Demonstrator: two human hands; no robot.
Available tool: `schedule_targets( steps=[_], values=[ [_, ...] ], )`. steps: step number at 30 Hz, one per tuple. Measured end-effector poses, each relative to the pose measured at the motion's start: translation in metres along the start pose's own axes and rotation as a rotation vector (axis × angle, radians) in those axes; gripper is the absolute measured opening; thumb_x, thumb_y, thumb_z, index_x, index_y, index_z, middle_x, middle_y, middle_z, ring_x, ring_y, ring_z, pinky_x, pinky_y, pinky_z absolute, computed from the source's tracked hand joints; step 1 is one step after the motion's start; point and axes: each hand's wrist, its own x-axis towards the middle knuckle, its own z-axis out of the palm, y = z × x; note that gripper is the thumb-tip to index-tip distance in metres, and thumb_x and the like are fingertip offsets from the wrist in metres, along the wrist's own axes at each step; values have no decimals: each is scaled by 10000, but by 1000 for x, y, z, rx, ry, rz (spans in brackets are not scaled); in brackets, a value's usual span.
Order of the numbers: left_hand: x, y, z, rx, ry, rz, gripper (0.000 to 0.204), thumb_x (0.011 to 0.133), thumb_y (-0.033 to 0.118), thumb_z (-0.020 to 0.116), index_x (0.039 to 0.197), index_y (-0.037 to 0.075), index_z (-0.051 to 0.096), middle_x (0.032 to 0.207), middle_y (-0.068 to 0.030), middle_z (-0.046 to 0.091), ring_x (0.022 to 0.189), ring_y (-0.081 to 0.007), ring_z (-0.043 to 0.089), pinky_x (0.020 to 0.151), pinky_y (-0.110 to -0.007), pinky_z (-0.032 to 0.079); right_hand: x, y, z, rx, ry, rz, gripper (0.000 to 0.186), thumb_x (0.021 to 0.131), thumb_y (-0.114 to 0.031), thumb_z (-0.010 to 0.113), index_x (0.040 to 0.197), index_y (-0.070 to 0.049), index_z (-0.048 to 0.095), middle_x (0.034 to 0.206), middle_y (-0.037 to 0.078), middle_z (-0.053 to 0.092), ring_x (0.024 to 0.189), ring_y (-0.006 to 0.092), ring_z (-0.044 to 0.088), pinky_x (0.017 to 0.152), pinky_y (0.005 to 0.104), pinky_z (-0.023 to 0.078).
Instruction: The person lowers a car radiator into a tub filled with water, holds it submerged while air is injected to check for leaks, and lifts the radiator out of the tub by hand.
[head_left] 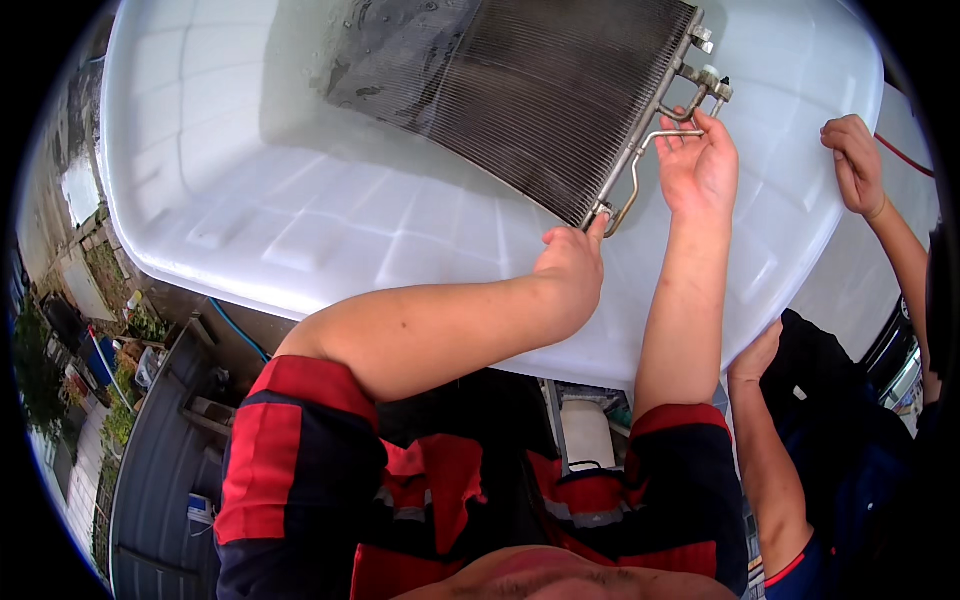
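A dark finned radiator (550,100) with metal pipes (635,180) along its right side lies tilted in a white plastic tub (210,245), its upper left part in clear water. My left hand (572,250) is closed on the lower pipe fitting at the radiator's near corner. My right hand (700,165), palm up, has its fingers curled on the bent pipe near the upper fittings at the right.
Another person's hands (850,160) (755,350) are at the tub's right rim, with dark clothing below. A grey corrugated metal sheet (160,450), a blue hose (238,335) and plants are at lower left. A pale vehicle-like surface with a red hose stands at right.
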Motion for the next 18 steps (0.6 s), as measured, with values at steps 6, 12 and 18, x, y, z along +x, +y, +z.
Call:
schedule_targets(
  steps=[6,12,18],
  values=[
    [-9,-3,-15,31,-43,26,642,820,194,654,1366,-63,434,1531,-326,162,1102,-336,564,862,-365,465,-6,-10,12,6,20,3,207,878,-144,579,1026,-36,483,1041,113,550,1036,281,475,962,394,351],
    [-20,5,-31,1,-33,31,644,827,198,648,1376,-56,428,1526,-334,164,1085,-335,573,854,-365,471,-22,-26,9,5,25,10,195,852,-140,615,990,-55,505,1029,84,551,1049,247,457,963,370,330],
    [-25,6,-35,-2,-23,10,642,826,196,648,1375,-54,429,1526,-333,168,1070,-326,578,852,-366,467,-25,-31,14,20,1,28,214,825,-139,651,983,-61,530,1016,55,546,1064,225,442,974,357,309]
  ],
)
